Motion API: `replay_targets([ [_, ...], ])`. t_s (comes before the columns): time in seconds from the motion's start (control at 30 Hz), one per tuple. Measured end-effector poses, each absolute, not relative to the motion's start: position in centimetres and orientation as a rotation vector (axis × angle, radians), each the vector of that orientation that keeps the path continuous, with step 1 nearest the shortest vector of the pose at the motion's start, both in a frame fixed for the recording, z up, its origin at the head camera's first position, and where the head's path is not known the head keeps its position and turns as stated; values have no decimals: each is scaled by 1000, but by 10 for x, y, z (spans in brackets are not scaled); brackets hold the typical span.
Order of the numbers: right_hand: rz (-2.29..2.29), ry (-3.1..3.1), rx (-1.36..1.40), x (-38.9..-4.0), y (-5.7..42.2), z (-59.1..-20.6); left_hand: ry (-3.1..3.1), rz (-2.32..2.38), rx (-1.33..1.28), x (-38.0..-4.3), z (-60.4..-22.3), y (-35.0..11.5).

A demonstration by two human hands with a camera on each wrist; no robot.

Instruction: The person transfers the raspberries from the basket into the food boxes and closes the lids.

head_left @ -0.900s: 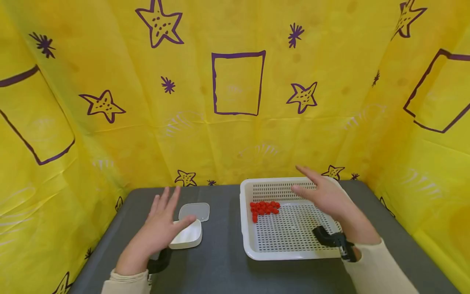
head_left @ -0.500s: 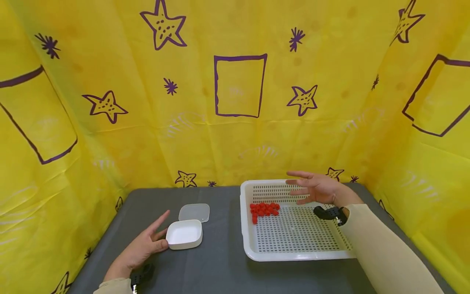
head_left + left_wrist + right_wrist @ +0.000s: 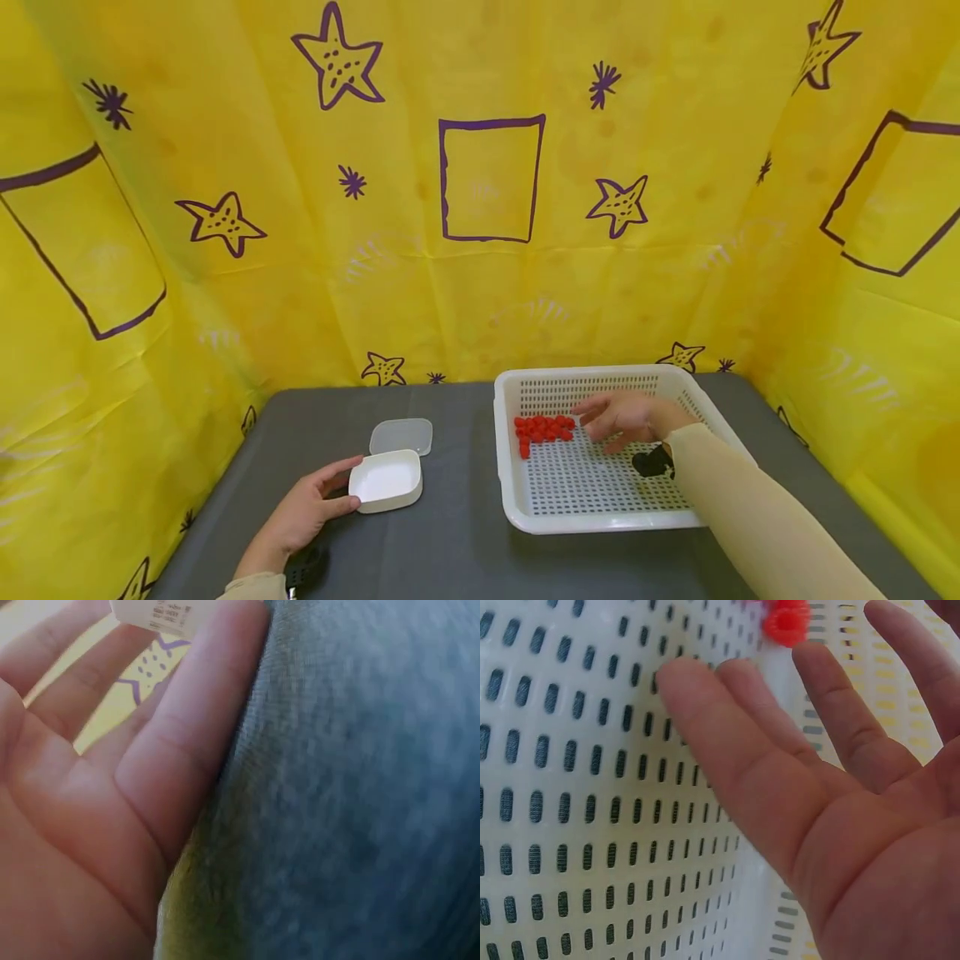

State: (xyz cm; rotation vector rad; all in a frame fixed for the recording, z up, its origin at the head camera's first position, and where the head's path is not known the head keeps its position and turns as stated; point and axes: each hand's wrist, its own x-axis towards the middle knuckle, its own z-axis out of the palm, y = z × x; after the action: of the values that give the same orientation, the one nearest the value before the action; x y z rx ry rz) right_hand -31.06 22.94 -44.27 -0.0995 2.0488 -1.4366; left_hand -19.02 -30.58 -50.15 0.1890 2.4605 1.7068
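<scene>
My left grip [image 3: 303,508] pinches the white box [image 3: 386,478] at its left side, on the bench [image 3: 450,542]. My right grip [image 3: 626,417], released, is over the basket [image 3: 600,523] floor, beside the red pieces [image 3: 542,427].

Left hand [image 3: 302,508] holds a white box [image 3: 387,478] toward the desk's [image 3: 450,554] left edge; right hand [image 3: 628,416] hangs beside the basket's [image 3: 607,523] red pieces [image 3: 541,428].

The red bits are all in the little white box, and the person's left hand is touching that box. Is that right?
Not quite: the red bits are in the white basket, not in the little white box, as the head view shows. The person's left hand is touching that box.
</scene>
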Motion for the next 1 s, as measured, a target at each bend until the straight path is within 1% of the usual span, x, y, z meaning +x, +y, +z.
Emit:
replay_targets([
  [0.6, -1267, 2238, -116, -309, 202, -456, 2475, 1662, 103, -195, -505, -307],
  [1.0, -1203, 2367, -98, -311, 186, -459, 2468, 1672, 126, -193, -502, -307],
])
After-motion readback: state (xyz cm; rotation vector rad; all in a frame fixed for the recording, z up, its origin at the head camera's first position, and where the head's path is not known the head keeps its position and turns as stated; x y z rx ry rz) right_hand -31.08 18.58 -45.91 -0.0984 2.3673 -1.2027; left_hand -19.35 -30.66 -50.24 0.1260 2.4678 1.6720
